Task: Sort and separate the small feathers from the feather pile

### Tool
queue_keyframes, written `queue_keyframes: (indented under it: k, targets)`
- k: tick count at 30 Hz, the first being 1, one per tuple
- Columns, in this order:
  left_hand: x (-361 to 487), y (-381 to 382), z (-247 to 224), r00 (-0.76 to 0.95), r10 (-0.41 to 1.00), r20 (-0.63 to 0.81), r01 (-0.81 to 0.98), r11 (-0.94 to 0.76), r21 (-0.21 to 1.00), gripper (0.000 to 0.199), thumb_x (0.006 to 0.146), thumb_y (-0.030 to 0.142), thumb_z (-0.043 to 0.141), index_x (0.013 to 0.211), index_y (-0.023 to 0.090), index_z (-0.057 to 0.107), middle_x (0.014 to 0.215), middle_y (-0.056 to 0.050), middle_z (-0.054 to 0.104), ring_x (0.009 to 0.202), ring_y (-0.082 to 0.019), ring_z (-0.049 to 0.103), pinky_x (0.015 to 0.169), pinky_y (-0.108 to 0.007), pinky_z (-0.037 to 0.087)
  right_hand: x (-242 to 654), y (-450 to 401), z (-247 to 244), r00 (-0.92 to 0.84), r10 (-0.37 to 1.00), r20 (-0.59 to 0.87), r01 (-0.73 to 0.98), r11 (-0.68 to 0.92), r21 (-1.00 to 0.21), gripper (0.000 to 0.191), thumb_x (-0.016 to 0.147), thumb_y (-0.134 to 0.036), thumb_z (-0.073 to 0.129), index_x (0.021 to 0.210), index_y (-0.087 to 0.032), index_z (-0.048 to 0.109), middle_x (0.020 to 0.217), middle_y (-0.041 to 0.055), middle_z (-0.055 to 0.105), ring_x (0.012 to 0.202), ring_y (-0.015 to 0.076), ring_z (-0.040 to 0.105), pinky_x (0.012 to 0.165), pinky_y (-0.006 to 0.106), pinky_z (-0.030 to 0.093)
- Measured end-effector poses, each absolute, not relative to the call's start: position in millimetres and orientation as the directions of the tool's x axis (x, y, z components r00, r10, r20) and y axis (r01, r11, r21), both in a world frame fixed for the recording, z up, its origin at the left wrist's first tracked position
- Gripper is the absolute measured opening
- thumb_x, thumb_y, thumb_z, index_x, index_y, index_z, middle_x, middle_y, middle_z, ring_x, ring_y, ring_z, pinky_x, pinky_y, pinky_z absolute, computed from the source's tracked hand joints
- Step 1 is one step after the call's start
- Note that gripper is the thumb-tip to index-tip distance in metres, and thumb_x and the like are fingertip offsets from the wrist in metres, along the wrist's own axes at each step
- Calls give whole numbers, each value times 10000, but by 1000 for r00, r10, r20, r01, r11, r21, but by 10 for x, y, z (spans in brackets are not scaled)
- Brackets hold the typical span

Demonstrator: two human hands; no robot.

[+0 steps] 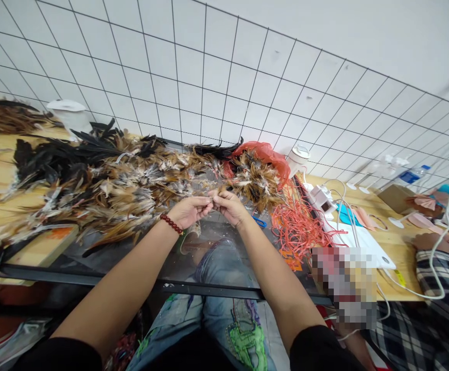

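Both my hands meet above the dark glossy tabletop, fingertips pinched together. My left hand point(192, 210), with a red bead bracelet point(171, 224) at the wrist, is closed on something too small to make out. Touching it, my right hand point(229, 207) is closed too, and what its fingers pinch is hidden. Just beyond and left of them spreads a wide pile of brown and black feathers point(132, 190). More brown feathers point(258, 178) lie behind my right hand, partly in a red plastic bag point(273, 157). A blue clip-like tool point(259, 221) rests right of my right wrist.
Tangled red strings point(296, 226) lie at the right, beside a power strip point(322, 199) with white cables. Farther right, a person's plaid sleeve point(441, 278) and hands rest at the table. A wire grid point(205, 62) stands behind, with white rolls point(68, 113) in front.
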State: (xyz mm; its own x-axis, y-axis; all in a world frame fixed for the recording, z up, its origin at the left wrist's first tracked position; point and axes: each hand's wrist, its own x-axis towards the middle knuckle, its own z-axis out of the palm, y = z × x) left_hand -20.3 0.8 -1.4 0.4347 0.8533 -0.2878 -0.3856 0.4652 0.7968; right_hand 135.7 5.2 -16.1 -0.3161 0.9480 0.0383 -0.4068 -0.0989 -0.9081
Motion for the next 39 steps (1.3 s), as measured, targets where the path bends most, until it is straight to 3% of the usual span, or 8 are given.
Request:
queue_keyframes:
  k: [5, 15, 18, 22, 27, 31, 35, 39]
  targets:
    - [-204, -25, 14, 500, 819, -283, -334, 483, 809, 80, 788, 117, 622, 818, 90, 691, 736, -90, 696, 625, -121, 649, 614, -209, 544, 1367, 121, -202, -177, 984, 4, -427, -74, -901, 317, 508, -376, 825, 682, -159, 672, 582, -37, 562, 534, 64, 427, 548, 209, 381]
    - [-250, -39, -8, 611, 731, -303, -212, 520, 827, 70, 777, 147, 660, 796, 93, 701, 729, -108, 698, 645, -138, 661, 653, -242, 554, 1385, 102, -221, -276, 961, 3, -349, -97, -932, 286, 494, -339, 829, 659, -153, 688, 628, -1, 629, 593, 97, 520, 598, 234, 427]
    - [-232, -42, -7, 575, 762, -297, -221, 495, 841, 44, 753, 106, 662, 748, 81, 698, 699, -101, 683, 613, -132, 644, 622, -233, 546, 1364, 114, -210, -244, 970, 26, -339, -60, -939, 289, 509, -353, 817, 680, -156, 692, 612, -13, 607, 560, 83, 473, 564, 229, 395]
    - [-268, 4, 36, 346, 924, -161, -448, 313, 837, 54, 756, 99, 643, 727, 74, 680, 678, -73, 655, 590, -105, 605, 577, -200, 516, 1393, 182, -219, 31, 993, 114, -333, 118, -936, 263, 617, -406, 734, 749, -184, 687, 537, -59, 503, 489, 64, 341, 513, 222, 323]
    - [-370, 100, 60, 5, 995, -102, -665, 79, 743, 5, 760, 117, 657, 760, 113, 653, 641, -8, 602, 577, -60, 557, 552, -152, 472, 1471, 239, -306, 89, 947, 310, 212, 286, -935, 85, 700, -282, 660, 698, -201, 684, 672, -14, 593, 630, 118, 479, 655, 261, 387]
    - [-349, 99, 47, -21, 992, -128, -669, 81, 739, 51, 730, 84, 674, 768, 101, 643, 623, -7, 595, 557, -61, 548, 531, -157, 462, 1424, 184, -351, -139, 927, 349, 655, 350, -670, 54, 717, -242, 670, 755, -224, 704, 780, 24, 611, 749, 166, 524, 744, 302, 389]
    - [-308, 75, 26, -27, 991, -128, -639, 81, 765, 109, 676, 104, 722, 753, 97, 645, 627, -13, 609, 577, -73, 568, 542, -169, 472, 1348, 96, -301, -310, 897, 315, 797, 426, -429, 79, 773, -231, 624, 812, -218, 691, 869, 54, 614, 849, 201, 534, 756, 308, 381]
    - [-275, 65, 0, -72, 994, -82, -512, 34, 858, 210, 596, 199, 793, 725, 94, 666, 685, -47, 664, 651, -113, 619, 623, -220, 510, 1352, 40, -174, -279, 887, 367, 847, 407, -341, 130, 850, -188, 507, 873, -204, 634, 923, 55, 634, 908, 200, 540, 782, 298, 362]
